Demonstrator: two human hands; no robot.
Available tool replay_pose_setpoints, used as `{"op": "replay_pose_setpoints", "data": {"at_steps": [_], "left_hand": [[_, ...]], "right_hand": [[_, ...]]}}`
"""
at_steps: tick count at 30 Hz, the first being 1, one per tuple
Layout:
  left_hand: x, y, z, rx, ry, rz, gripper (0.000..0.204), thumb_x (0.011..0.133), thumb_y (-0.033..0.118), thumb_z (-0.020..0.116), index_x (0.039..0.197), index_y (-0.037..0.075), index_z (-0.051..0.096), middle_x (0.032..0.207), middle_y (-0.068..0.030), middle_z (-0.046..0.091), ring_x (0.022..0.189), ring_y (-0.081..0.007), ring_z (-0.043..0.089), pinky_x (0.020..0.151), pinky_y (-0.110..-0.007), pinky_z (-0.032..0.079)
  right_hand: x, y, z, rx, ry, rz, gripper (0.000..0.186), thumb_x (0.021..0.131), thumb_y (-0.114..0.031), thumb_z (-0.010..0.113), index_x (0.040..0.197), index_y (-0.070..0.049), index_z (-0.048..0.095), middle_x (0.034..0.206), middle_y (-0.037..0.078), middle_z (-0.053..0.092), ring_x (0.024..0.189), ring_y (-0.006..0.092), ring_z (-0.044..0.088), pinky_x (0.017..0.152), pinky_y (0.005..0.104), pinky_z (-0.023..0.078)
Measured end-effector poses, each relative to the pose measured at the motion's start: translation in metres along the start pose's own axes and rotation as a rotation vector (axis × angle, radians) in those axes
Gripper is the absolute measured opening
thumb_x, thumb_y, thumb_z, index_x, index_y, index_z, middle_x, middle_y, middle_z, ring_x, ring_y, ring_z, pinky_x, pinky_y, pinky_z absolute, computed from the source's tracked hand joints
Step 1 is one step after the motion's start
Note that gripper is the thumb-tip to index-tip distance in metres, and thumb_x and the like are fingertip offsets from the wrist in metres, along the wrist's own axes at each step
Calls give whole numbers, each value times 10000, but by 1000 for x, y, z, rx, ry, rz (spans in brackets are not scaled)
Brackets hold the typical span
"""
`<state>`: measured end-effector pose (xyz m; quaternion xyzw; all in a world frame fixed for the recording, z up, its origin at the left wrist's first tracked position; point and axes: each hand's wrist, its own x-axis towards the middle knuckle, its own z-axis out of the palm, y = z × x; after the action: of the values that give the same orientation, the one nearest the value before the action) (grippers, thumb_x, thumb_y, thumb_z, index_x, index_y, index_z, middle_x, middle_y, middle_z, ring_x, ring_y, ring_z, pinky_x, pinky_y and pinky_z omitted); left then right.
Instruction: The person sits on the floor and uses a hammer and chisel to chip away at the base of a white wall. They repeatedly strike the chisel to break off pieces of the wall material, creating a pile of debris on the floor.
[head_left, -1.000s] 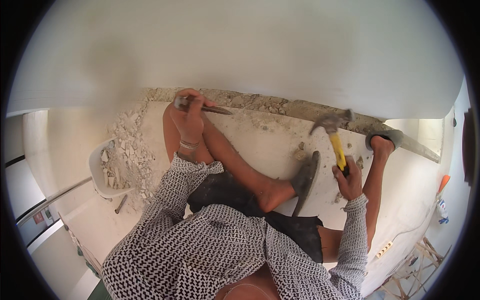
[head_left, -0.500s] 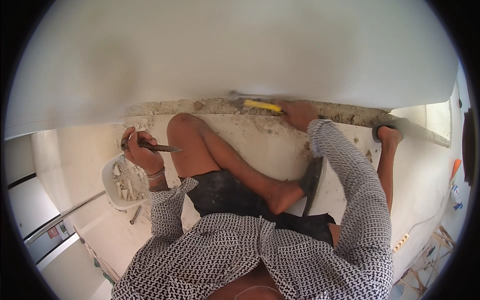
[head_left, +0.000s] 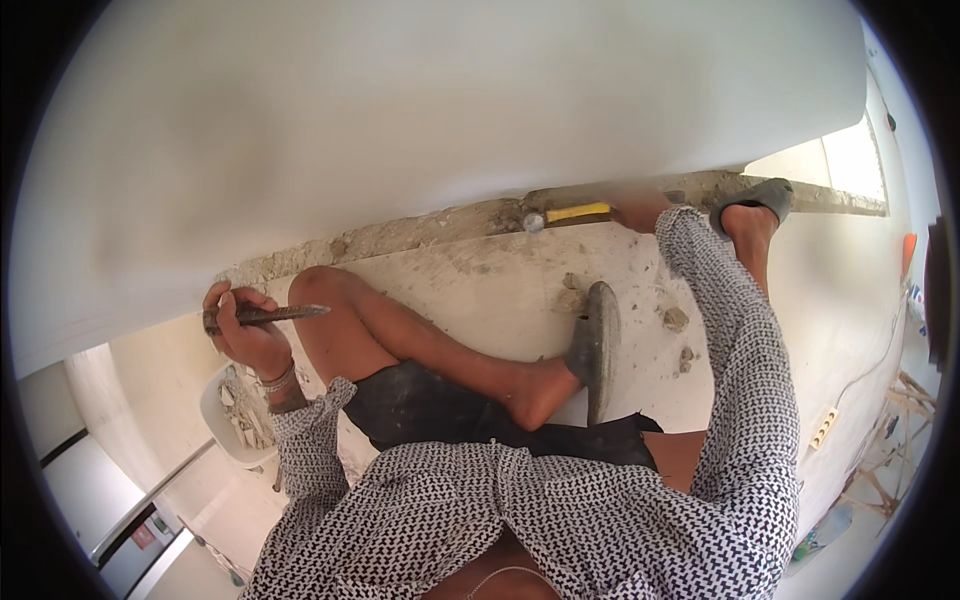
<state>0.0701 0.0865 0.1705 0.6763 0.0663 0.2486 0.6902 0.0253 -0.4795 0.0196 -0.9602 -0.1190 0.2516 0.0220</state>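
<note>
My left hand (head_left: pixel 247 330) is shut on a dark, pointed steel chisel (head_left: pixel 290 312), held level just left of my bent knee. My right hand (head_left: pixel 640 207), partly blurred, grips a hammer with a yellow handle (head_left: pixel 575 213), lying sideways along a rough, broken concrete strip (head_left: pixel 450 222) at the foot of a pale upright panel (head_left: pixel 450 100). The grey sandal (head_left: pixel 752 198) on my outstretched foot is just right of that hand. Dust and small chunks (head_left: pixel 675 320) lie on the pale floor between my legs.
A white tub (head_left: pixel 252 440) of rubble sits at my left, beside a metal rail (head_left: pixel 160 485). At the right are a power strip (head_left: pixel 824 428) with a cord, an orange object (head_left: pixel 909 248) and loose wooden sticks (head_left: pixel 870 485). My crossed leg and dark sandal (head_left: pixel 600 340) occupy the middle.
My left hand has moved left with the chisel. The hammer has gone from raised upright to lying sideways along the strip, further up the picture. The whole view has tilted slightly.
</note>
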Motion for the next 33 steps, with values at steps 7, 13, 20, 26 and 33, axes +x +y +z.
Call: {"op": "replay_pose_setpoints", "data": {"at_steps": [7,13,20,26,33], "left_hand": [[-11,-4,-7,51,-38,-46,250,993,199,496,1125,6,585,646,-95,593,500,-164,531,487,-259,452],[-24,-12,17,11,-65,-100,242,996,182,487,1126,1,581,664,-101,606,515,-169,546,508,-264,467],[-24,1,48,9,-204,-24,237,993,172,491,1111,-11,586,679,-122,616,553,-189,569,560,-282,494],[-21,2,32,99,-207,-22,237,995,172,486,1111,-10,584,680,-118,619,562,-188,575,572,-286,494],[-34,3,48,38,-167,-136,235,998,169,478,1108,-14,576,682,-121,626,583,-190,588,596,-280,490]], "right_hand": [[-70,66,-57,-231,-157,235,387,945,-213,604,1329,-232,653,1102,128,718,1045,306,685,870,475,551],[-79,29,-39,-101,67,121,385,912,-260,656,1296,-229,667,1020,125,726,988,321,694,844,480,544],[16,-64,-41,248,57,-37,450,932,-253,653,1378,-229,601,1059,113,718,1030,321,679,905,482,542],[-7,-30,-57,154,-187,168,409,938,-231,649,1346,-220,634,1067,93,716,1027,304,682,905,474,546],[7,-54,-54,216,10,-101,391,952,-227,630,1343,-207,631,1060,101,716,1031,297,681,908,475,547]]}}
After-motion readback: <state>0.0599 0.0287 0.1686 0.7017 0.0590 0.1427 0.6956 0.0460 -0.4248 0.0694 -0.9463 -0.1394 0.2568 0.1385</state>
